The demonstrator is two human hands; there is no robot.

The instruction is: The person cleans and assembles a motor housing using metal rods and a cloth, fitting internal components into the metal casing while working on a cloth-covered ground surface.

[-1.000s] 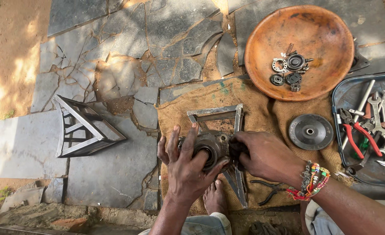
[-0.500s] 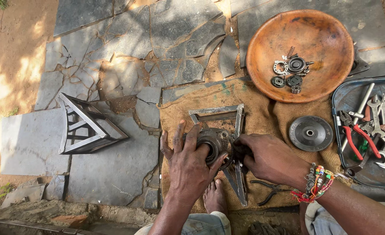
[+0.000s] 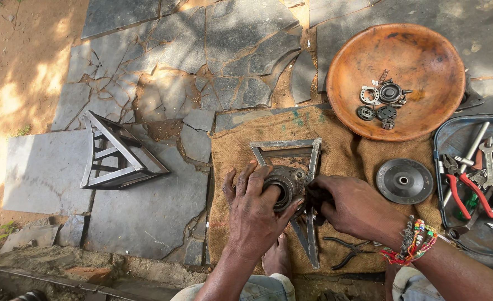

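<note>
Far to the left of my left hand [image 3: 255, 209] a metal pyramid frame [image 3: 118, 153] sits on bare stone. My left fingers curl over the round metal housing [image 3: 284, 187] on the triangular frame [image 3: 299, 184]. My right hand [image 3: 352, 206] grips its other side. Beyond lie a black disc [image 3: 404, 181] and a tool tray [image 3: 475, 184].

We see cracked grey stone paving [image 3: 146, 217] edged by bare earth [image 3: 18, 50]. On the stones lie a burlap sack [image 3: 347, 150], a metal triangular stand [image 3: 115, 153] tipped on its side, a rusty round bowl [image 3: 419, 50] and a dark tool tray [image 3: 444, 131]. On the sack rest a triangular metal frame [image 3: 285, 146], a black disc [image 3: 405, 181] and pliers [image 3: 347, 251].
</note>
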